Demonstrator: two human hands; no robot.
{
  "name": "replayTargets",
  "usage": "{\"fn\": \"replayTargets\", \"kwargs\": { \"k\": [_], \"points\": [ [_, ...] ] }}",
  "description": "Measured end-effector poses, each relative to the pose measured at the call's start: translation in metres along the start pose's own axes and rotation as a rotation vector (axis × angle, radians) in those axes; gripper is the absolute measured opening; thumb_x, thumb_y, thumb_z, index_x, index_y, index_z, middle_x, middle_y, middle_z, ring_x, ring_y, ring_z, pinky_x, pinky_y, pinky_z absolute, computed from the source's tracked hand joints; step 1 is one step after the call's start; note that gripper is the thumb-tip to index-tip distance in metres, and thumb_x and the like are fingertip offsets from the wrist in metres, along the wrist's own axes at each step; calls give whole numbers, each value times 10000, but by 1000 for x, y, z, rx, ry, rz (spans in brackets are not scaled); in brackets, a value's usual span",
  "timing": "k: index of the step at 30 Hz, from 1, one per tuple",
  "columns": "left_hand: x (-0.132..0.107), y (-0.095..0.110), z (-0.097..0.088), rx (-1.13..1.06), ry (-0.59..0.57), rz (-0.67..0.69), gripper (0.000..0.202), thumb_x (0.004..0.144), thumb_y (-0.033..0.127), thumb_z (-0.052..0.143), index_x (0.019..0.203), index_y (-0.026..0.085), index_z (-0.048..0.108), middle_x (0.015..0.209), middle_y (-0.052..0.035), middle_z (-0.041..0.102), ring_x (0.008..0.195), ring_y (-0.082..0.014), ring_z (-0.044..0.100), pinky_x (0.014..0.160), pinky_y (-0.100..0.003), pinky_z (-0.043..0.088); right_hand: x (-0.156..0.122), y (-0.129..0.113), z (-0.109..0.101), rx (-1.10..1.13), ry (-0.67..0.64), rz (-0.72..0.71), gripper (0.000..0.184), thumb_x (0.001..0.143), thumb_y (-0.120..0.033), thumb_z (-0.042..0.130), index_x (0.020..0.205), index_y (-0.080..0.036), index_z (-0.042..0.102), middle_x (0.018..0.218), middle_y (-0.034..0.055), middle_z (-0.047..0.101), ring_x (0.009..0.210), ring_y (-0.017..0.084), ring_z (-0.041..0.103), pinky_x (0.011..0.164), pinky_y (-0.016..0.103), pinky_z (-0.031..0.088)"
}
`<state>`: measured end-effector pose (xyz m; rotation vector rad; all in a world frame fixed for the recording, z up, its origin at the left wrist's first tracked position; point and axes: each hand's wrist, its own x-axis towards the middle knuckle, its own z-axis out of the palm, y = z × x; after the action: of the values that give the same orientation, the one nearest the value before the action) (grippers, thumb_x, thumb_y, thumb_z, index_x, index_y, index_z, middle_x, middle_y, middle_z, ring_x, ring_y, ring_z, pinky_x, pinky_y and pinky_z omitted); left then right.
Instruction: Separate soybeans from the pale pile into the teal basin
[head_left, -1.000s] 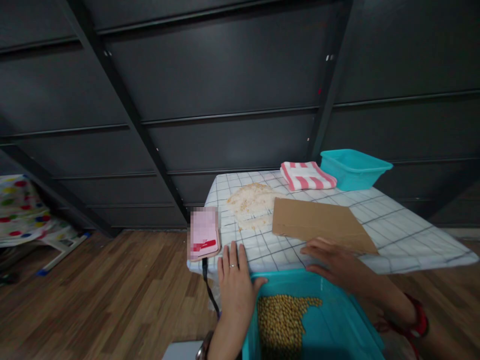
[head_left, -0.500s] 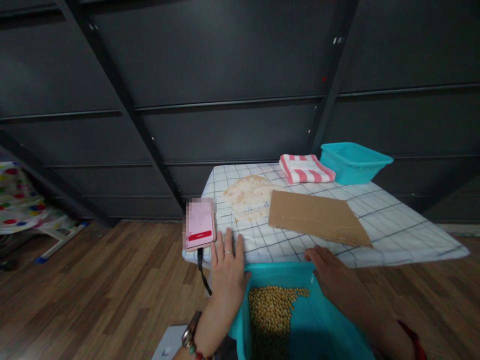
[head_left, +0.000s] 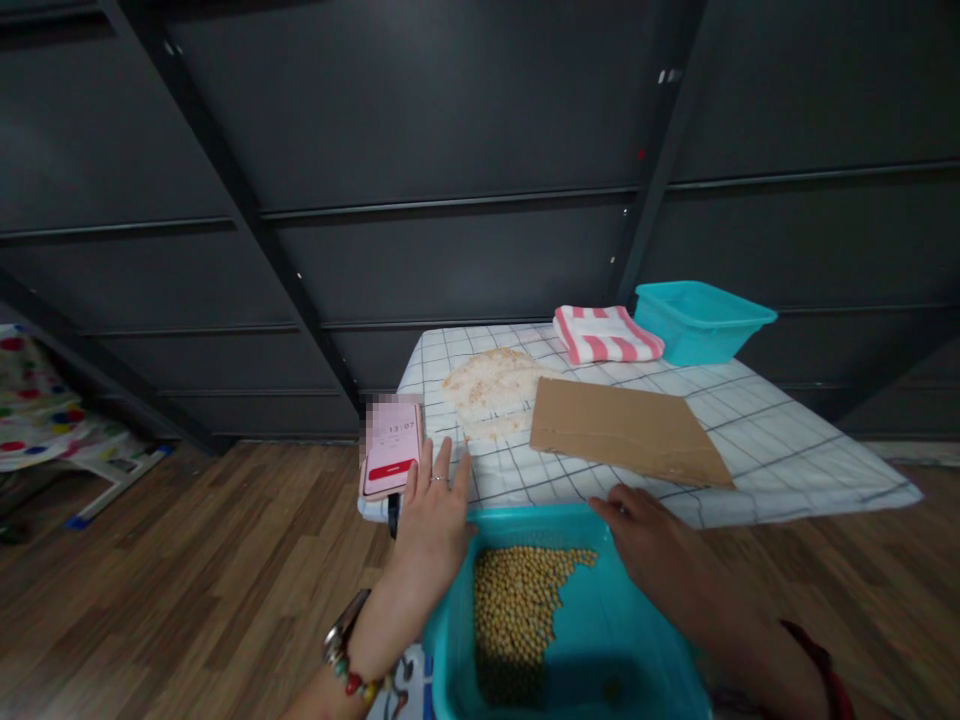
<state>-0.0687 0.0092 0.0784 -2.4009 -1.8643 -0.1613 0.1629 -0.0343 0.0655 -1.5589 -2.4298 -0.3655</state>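
A person's right hand (head_left: 645,540) is now at the far right corner of a teal bin (head_left: 615,610), fingers bent by the rim, no longer over the cardboard (head_left: 626,425) beyond it as a second ago. Whether the fingers pinch the rim cannot be told. The left hand (head_left: 433,525) lies spread at the bin's far left corner, thumb near the rim, its fingertips now closer to the phone (head_left: 390,445) to the bin's left. With a hand at each far corner, the bin appears better steadied than when the right hand is away from it.

The bin sits in front of the person, its far rim at the near edge of the cloth-covered worktop (head_left: 780,430); its near end falls out of view, and what carries it is hidden. Yellowish, round beans (head_left: 517,605) bank against the bin's left wall, thinning to a ragged tongue along the far side. The right of its floor shows bare, glossy teal, and shadow darkens the beans nearest the person.
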Motion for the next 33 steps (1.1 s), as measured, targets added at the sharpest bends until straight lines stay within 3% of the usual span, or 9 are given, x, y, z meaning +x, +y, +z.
{"fn": "replayTargets", "kwargs": {
  "k": [4,9,12,15,18,22,26,33],
  "points": [
    [-2,-8,2,2,-13,17,678,598,58,484,1265,130,385,1381,-180,354,1287,-342,230,1007,-509,307,11,-8,-4,49,-8,-36,396,646,80,367,833,-144,635,816,87,607,767,175,577,679,275,486],
    [-4,-1,16,-16,-14,50,678,618,23,382,1287,136,349,1391,-162,342,1291,-291,245,1003,-481,327,9,-11,-1,30,59,-18,374,643,61,371,820,-132,639,751,83,593,697,178,572,587,270,478],
    [-4,7,23,-36,-18,67,681,640,86,437,1307,132,308,1405,-150,320,1298,-282,228,1007,-487,328,6,-12,4,-35,145,-47,343,676,37,376,805,-141,640,828,100,625,790,207,586,667,324,495],
    [-6,15,28,-48,-19,76,643,681,141,458,1308,152,315,1401,-120,334,1295,-272,247,1010,-485,328,8,-10,11,-61,218,-122,433,723,20,346,1026,-150,605,1094,118,598,1047,238,524,848,414,457],
    [-10,19,29,-43,0,54,611,728,221,471,1314,156,310,1405,-123,319,1293,-297,244,1008,-509,315,12,-6,20,-9,156,-214,539,728,35,307,1197,-143,503,1236,107,525,1170,217,441,918,430,425],
    [-14,20,32,-13,46,-22,663,715,301,551,1311,129,318,1399,-162,312,1282,-337,255,1005,-517,316,13,-1,26,37,79,-268,547,733,45,272,1214,-106,485,1257,127,502,1164,201,452,922,400,440],
    [-17,18,36,64,110,-80,721,648,261,636,1297,139,349,1381,-147,357,1259,-331,314,996,-480,347,11,-1,27,59,80,-248,561,728,50,247,1227,-74,472,1271,142,478,1182,212,426,934,402,433],
    [-17,18,40,96,131,-67,706,648,225,641,1291,154,359,1362,-144,386,1245,-318,341,988,-474,363,11,-4,29,121,87,-245,517,766,10,275,1233,-94,470,1273,124,485,1194,197,415,946,397,425]
  ]
}}
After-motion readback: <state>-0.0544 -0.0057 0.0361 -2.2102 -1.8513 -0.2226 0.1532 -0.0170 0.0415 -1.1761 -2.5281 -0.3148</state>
